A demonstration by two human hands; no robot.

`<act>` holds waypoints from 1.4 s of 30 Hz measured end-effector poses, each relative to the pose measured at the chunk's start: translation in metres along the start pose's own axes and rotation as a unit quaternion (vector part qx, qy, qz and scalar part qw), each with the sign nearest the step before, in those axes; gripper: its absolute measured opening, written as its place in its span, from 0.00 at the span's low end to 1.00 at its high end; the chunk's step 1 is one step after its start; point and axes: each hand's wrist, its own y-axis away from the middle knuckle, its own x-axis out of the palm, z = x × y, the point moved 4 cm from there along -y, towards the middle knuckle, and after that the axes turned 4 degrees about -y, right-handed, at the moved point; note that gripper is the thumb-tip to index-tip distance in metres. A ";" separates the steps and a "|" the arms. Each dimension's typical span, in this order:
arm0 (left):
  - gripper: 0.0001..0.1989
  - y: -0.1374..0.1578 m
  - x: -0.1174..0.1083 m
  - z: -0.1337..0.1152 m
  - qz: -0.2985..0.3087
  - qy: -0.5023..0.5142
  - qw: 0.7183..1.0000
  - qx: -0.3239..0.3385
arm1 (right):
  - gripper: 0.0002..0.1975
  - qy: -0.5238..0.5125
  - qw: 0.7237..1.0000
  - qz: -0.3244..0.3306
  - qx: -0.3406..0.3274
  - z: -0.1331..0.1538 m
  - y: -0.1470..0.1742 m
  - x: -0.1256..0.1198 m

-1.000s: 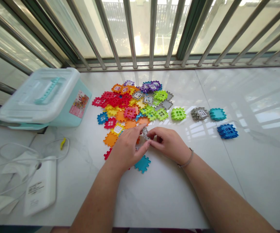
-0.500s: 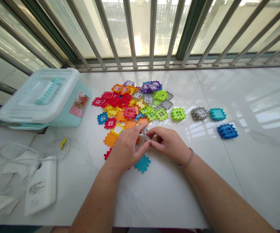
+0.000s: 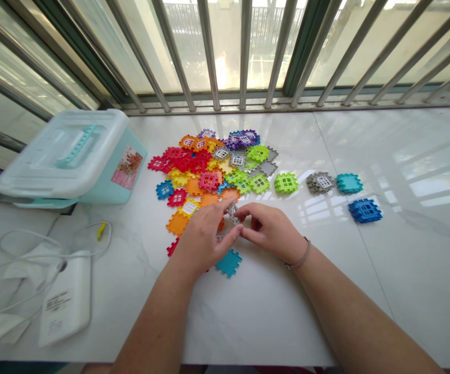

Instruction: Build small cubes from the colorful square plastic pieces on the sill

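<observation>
Grey piece pinched by left hand and right hand; probably light, stiff, little slip; best held by toothed edges.

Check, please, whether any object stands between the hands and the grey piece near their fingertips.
Nothing visible does. The left hand and the right hand hold the grey piece directly between them. The flat teal piece lies closer to the person, out of the way.
</observation>
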 end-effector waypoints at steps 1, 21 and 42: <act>0.29 0.000 0.000 0.000 0.002 0.000 1.000 -0.002 | 0.09 0.000 1.000 0.000 -0.001 0.000 0.000 0.000; 0.28 0.000 0.002 0.002 0.010 0.006 1.000 -0.004 | 0.10 0.012 1.000 0.016 0.011 0.000 0.000 0.001; 0.27 0.001 0.005 0.005 0.034 0.003 0.999 -0.037 | 0.08 0.030 0.999 0.019 0.019 0.002 -0.001 0.001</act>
